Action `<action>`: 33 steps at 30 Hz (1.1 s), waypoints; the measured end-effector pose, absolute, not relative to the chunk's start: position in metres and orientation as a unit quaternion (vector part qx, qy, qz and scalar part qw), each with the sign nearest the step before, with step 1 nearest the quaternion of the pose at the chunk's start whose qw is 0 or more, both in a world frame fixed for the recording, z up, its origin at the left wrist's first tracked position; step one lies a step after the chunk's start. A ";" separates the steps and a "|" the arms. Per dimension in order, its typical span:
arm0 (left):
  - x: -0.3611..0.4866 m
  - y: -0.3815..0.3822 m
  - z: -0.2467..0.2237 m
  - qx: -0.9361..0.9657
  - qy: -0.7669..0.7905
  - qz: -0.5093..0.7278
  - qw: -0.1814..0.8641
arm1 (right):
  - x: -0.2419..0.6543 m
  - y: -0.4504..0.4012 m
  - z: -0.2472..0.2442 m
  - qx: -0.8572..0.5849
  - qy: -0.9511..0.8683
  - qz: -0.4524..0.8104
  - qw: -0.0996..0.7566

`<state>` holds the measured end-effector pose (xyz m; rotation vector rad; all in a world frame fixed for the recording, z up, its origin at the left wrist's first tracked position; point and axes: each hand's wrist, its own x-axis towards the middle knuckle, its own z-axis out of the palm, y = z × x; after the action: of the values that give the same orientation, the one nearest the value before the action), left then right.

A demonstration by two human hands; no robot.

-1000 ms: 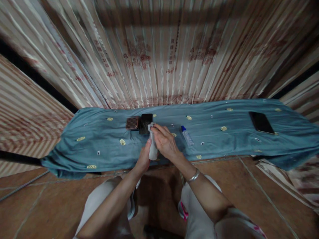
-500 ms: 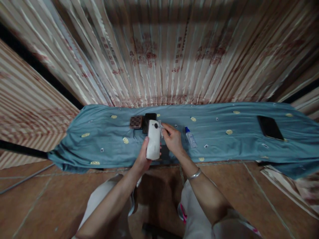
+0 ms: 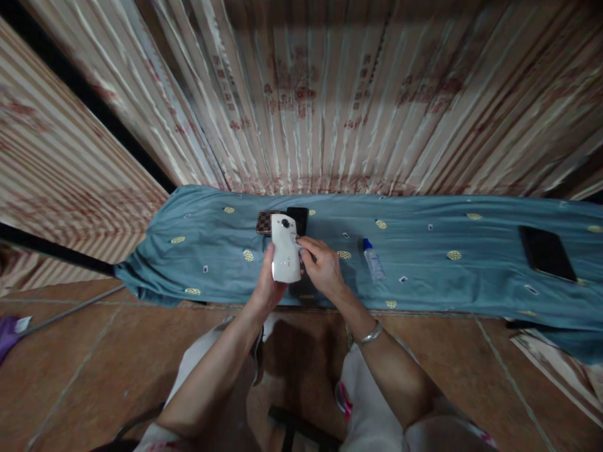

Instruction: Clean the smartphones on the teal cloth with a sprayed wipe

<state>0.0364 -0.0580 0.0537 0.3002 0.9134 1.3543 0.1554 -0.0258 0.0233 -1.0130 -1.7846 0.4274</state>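
Note:
A white smartphone (image 3: 284, 257) is held up above the cloth, its back with a round dark camera facing me. My left hand (image 3: 267, 284) is closed around its left and lower side, thumb along the edge. The pinched fingers of my right hand (image 3: 324, 269) hold a small pale crumpled piece (image 3: 294, 240) against the phone's upper right back. Whether that piece is tissue or cloth I cannot tell. Behind the phone lie a black flat object (image 3: 302, 220) and a brown checkered object (image 3: 264, 222), both partly hidden.
A blue patterned cloth (image 3: 424, 282) covers the long low surface. On it lie a small clear bottle with a blue cap (image 3: 374, 260), to the right of my right hand, and a black tablet-like slab (image 3: 547, 252) farther right. A pleated curtain (image 3: 301, 144) hangs behind.
The phone has tilted slightly to the left. My right hand has brought the pale piece from beside the phone's right edge onto its back. The camera view has shifted left.

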 end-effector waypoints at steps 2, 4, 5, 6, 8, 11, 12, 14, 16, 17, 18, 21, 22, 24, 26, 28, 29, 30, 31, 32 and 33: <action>0.037 -0.057 0.054 0.125 0.402 0.614 0.667 | 0.156 -0.029 0.024 -0.408 -0.756 0.162 0.485; 0.037 -0.055 0.054 0.113 0.402 0.620 0.665 | 0.157 -0.032 0.025 -0.395 -0.773 0.147 0.475; 0.038 -0.055 0.054 0.105 0.401 0.621 0.665 | 0.157 -0.033 0.025 -0.388 -0.779 0.140 0.472; 0.038 -0.054 0.055 0.099 0.399 0.621 0.667 | 0.157 -0.035 0.026 -0.382 -0.785 0.135 0.468; 0.038 -0.053 0.056 0.089 0.393 0.622 0.671 | 0.158 -0.039 0.026 -0.373 -0.795 0.125 0.462; 0.037 -0.051 0.058 0.089 0.384 0.623 0.675 | 0.159 -0.046 0.027 -0.362 -0.806 0.120 0.453; 0.037 -0.050 0.058 0.091 0.384 0.623 0.675 | 0.159 -0.048 0.027 -0.359 -0.809 0.121 0.449; 0.037 -0.049 0.060 0.095 0.386 0.620 0.677 | 0.160 -0.053 0.026 -0.355 -0.814 0.125 0.443; 0.036 -0.047 0.060 0.101 0.392 0.613 0.679 | 0.161 -0.057 0.025 -0.353 -0.816 0.122 0.442; 0.036 -0.045 0.060 0.106 0.395 0.609 0.680 | 0.162 -0.059 0.025 -0.352 -0.817 0.118 0.442; 0.036 -0.044 0.059 0.112 0.397 0.606 0.680 | 0.163 -0.061 0.025 -0.350 -0.819 0.113 0.441; 0.037 -0.040 0.055 0.127 0.401 0.608 0.673 | 0.163 -0.067 0.026 -0.339 -0.830 0.104 0.431; 0.038 -0.038 0.054 0.130 0.402 0.612 0.669 | 0.163 -0.069 0.026 -0.336 -0.834 0.102 0.426; 0.040 -0.036 0.051 0.133 0.405 0.616 0.662 | 0.161 -0.071 0.027 -0.333 -0.839 0.096 0.419; 0.043 -0.035 0.050 0.131 0.412 0.611 0.663 | 0.159 -0.072 0.028 -0.329 -0.843 0.086 0.418; 0.044 -0.035 0.049 0.129 0.421 0.599 0.669 | 0.158 -0.072 0.028 -0.325 -0.845 0.075 0.418; 0.045 -0.035 0.049 0.129 0.424 0.593 0.673 | 0.158 -0.072 0.028 -0.324 -0.846 0.069 0.418; 0.045 -0.035 0.049 0.128 0.425 0.589 0.675 | 0.158 -0.071 0.028 -0.324 -0.847 0.064 0.417; 0.046 -0.035 0.049 0.126 0.425 0.587 0.678 | 0.158 -0.070 0.028 -0.326 -0.847 0.058 0.417; 0.047 -0.035 0.048 0.122 0.422 0.586 0.681 | 0.158 -0.069 0.028 -0.326 -0.846 0.051 0.418; 0.048 -0.035 0.048 0.117 0.417 0.585 0.686 | 0.158 -0.068 0.028 -0.327 -0.845 0.044 0.422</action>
<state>0.0478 -0.0345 0.0475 0.2614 0.9351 1.3105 0.1583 -0.0682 0.0284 -0.8182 -2.1152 0.1107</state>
